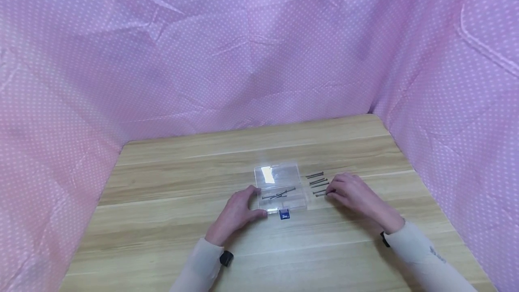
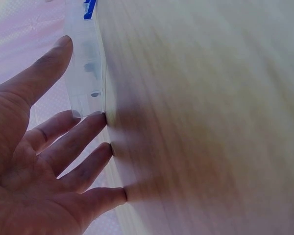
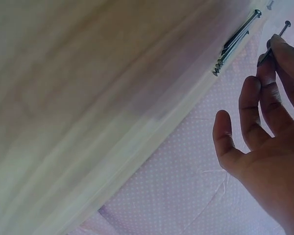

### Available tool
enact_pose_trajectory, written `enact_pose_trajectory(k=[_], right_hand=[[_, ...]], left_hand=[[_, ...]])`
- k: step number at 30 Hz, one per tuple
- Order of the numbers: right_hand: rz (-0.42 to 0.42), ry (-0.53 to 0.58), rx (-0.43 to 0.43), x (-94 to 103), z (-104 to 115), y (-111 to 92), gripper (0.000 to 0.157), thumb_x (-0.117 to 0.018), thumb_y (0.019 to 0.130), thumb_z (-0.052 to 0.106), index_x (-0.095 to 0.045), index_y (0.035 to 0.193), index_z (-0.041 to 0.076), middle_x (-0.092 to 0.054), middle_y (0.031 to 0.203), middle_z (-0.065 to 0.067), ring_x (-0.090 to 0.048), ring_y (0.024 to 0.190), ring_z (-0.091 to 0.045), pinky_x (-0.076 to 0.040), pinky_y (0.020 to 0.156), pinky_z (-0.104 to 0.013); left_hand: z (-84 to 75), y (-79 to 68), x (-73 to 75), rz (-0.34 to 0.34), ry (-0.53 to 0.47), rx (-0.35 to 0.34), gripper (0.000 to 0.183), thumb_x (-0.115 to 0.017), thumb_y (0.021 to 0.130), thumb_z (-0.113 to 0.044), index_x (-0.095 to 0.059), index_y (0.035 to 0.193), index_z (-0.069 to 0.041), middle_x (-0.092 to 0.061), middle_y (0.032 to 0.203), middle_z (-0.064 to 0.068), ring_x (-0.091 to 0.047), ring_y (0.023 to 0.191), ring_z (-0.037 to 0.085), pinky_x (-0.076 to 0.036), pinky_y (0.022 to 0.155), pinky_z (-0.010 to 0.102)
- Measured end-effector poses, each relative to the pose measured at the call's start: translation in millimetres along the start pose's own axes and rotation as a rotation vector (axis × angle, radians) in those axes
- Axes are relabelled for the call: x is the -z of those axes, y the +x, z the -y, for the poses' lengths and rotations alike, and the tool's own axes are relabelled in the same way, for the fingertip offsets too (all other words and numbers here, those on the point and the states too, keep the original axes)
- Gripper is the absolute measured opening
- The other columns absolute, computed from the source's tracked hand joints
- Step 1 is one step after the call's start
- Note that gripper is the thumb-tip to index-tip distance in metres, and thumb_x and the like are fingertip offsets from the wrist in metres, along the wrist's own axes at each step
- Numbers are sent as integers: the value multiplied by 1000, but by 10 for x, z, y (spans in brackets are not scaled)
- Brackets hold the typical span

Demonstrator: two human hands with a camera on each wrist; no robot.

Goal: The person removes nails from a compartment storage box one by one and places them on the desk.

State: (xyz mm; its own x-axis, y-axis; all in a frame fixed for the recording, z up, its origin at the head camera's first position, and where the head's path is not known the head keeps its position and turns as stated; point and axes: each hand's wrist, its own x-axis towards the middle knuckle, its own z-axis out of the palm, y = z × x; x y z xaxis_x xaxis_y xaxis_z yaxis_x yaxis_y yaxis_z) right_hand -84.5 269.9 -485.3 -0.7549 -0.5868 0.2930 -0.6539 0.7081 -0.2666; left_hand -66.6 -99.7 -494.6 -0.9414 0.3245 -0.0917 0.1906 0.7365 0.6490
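Observation:
A clear plastic box stands on the table with its lid laid back behind it. Several nails lie crossed inside. At the box's left front corner, my left hand touches it with thumb and fingertips, the fingers spread and mostly straight in the left wrist view. To the right of the box, more nails lie in a loose column on the wood. Beside them my right hand pinches one nail between thumb and fingers, its head pointing away from the fingertips.
A blue tab with white print sits at the box's front edge. The wooden table extends on all sides. Pink dotted cloth hangs behind the table and along both sides.

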Motion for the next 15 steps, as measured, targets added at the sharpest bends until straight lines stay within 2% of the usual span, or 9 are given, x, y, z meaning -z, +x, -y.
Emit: enact_pose_trajectory(k=[9,15], right_hand=[[53,-16,-13,-17,6,31,12,-84,85,14,-77,92,22,-67,90,9,-63,88,-18,-52,80,-45],[49,-34,-14,-41,11,25,12,-85,84,16,-77,91,23,-67,90,10,-61,87,-17,-51,75,-41]], left_hand=[[14,-3,7,6,-12,8,65,-89,80,-38,-61,132,-10,-68,126,16,-62,118,35,-49,102,52],[12,2,8,12,-16,13,67,-89,80,-40,-61,133,-10,-67,128,15,-62,119,35,-49,102,52]])
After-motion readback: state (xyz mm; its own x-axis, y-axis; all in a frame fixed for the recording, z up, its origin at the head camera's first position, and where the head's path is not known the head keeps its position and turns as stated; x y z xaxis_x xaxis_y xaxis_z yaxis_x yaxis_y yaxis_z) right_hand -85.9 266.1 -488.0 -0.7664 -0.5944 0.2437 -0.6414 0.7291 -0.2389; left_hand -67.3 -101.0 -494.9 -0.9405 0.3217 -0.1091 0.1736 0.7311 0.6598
